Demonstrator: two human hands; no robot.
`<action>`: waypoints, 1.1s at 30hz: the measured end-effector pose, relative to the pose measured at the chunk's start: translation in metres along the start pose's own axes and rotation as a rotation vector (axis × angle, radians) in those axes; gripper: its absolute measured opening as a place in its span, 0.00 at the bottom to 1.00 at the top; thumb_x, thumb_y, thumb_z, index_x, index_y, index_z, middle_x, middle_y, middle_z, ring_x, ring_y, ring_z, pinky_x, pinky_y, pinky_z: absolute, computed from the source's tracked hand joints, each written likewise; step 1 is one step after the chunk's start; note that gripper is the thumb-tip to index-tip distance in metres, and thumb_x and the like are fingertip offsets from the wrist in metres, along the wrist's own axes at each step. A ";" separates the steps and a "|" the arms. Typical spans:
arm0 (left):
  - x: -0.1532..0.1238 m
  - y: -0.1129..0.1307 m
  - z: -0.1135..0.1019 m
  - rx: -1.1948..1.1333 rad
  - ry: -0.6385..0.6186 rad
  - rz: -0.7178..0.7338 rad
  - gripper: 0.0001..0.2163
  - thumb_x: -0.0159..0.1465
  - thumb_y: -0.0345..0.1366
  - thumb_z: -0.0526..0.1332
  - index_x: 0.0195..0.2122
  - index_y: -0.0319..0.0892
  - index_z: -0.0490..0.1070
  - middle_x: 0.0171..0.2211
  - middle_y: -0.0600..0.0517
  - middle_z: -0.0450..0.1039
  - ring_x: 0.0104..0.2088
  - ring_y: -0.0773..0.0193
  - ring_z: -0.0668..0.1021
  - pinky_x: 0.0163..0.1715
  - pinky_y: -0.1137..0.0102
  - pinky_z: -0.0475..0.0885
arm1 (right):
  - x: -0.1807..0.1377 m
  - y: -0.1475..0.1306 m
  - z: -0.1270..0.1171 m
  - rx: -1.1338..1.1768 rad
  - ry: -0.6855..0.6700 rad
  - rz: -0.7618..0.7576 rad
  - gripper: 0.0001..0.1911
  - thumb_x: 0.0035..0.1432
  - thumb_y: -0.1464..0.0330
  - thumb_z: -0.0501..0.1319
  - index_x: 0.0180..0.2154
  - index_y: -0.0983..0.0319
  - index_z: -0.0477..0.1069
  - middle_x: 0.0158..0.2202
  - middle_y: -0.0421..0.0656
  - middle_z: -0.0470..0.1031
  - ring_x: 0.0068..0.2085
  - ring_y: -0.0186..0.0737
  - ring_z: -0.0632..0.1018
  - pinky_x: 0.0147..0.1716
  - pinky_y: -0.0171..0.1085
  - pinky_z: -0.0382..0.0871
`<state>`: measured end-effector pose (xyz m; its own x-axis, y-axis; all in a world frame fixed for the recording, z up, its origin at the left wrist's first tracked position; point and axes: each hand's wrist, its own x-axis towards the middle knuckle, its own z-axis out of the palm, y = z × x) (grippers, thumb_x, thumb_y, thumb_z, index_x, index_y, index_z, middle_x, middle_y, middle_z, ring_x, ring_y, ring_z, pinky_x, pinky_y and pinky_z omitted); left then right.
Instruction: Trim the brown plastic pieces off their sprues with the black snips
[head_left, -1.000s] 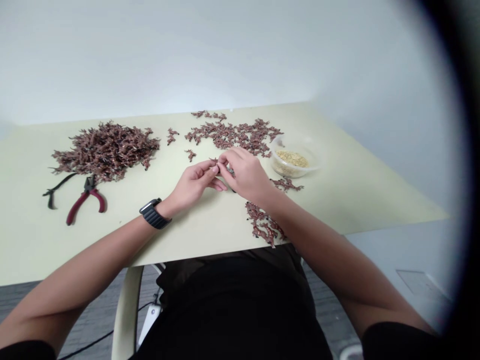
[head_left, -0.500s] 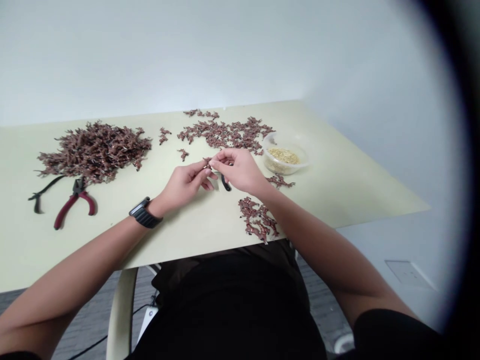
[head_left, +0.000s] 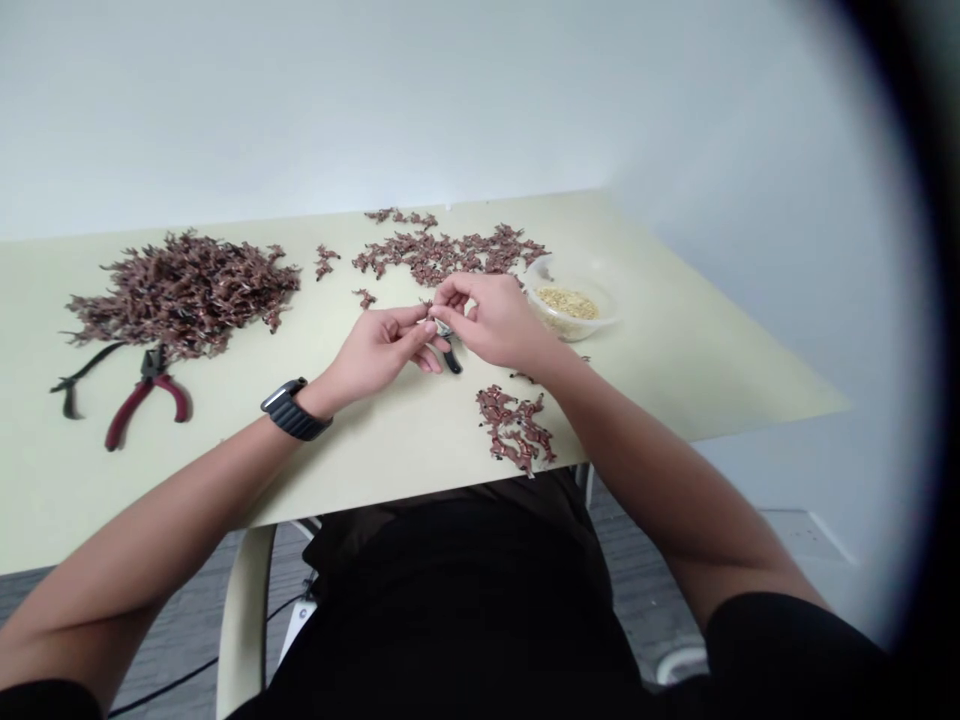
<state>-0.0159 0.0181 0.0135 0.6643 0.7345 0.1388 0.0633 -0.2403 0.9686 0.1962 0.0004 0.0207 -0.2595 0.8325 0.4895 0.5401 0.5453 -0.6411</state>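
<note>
Over the middle of the table my left hand [head_left: 379, 350] pinches a small brown animal figurine [head_left: 426, 304] between thumb and forefinger, its other fingers loosely curled. Against it, my right hand [head_left: 495, 320] has thumb and fingertips pressed together; what they hold is too small to tell. Beneath the hands lies a tool with a black handle [head_left: 452, 360], mostly covered. A clear plastic bowl [head_left: 609, 318] with small gold-coloured pieces [head_left: 568, 303] stands just right of my right hand. Loose figurines [head_left: 450, 255] are spread behind the hands.
A large heap of brown figurines [head_left: 187, 290] lies on the left. In front of it are red-handled pliers [head_left: 154, 390] and a black-handled tool [head_left: 71, 385]. A smaller group of figurines [head_left: 516, 430] sits near the table's front edge [head_left: 405, 498].
Both hands have shifted slightly right, with the fingertips still together at the figurine. My right hand sits a bit higher. The whole view has tilted a little.
</note>
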 end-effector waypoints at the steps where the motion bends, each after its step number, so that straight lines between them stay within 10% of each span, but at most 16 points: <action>1: 0.002 0.002 0.001 0.036 0.024 0.026 0.24 0.69 0.54 0.66 0.51 0.35 0.78 0.43 0.39 0.84 0.32 0.61 0.86 0.38 0.69 0.83 | 0.002 0.000 -0.002 0.046 0.006 0.054 0.07 0.65 0.65 0.65 0.36 0.61 0.76 0.33 0.44 0.79 0.34 0.40 0.76 0.35 0.40 0.69; 11: 0.033 0.011 -0.001 0.389 0.119 0.103 0.21 0.72 0.55 0.61 0.43 0.38 0.78 0.31 0.46 0.83 0.27 0.62 0.85 0.30 0.73 0.78 | 0.024 0.014 -0.016 0.427 -0.038 0.390 0.13 0.60 0.59 0.73 0.32 0.62 0.78 0.30 0.46 0.79 0.29 0.38 0.77 0.26 0.40 0.76; 25: 0.030 0.004 0.000 -0.050 -0.017 -0.103 0.21 0.68 0.53 0.68 0.38 0.35 0.78 0.35 0.42 0.83 0.30 0.63 0.84 0.34 0.70 0.81 | 0.009 0.016 -0.017 0.090 -0.017 0.061 0.05 0.59 0.65 0.66 0.36 0.60 0.78 0.37 0.44 0.80 0.41 0.44 0.77 0.37 0.41 0.71; 33: 0.024 -0.002 0.010 0.289 0.115 0.102 0.22 0.70 0.56 0.64 0.44 0.39 0.78 0.32 0.46 0.82 0.27 0.63 0.83 0.32 0.70 0.77 | 0.005 0.023 0.003 0.399 0.026 0.317 0.10 0.62 0.60 0.68 0.35 0.59 0.74 0.32 0.44 0.78 0.31 0.40 0.77 0.32 0.41 0.75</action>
<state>0.0074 0.0303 0.0130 0.5904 0.7605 0.2703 0.2206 -0.4743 0.8523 0.2048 0.0171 0.0068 -0.1098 0.9633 0.2451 0.2399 0.2650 -0.9339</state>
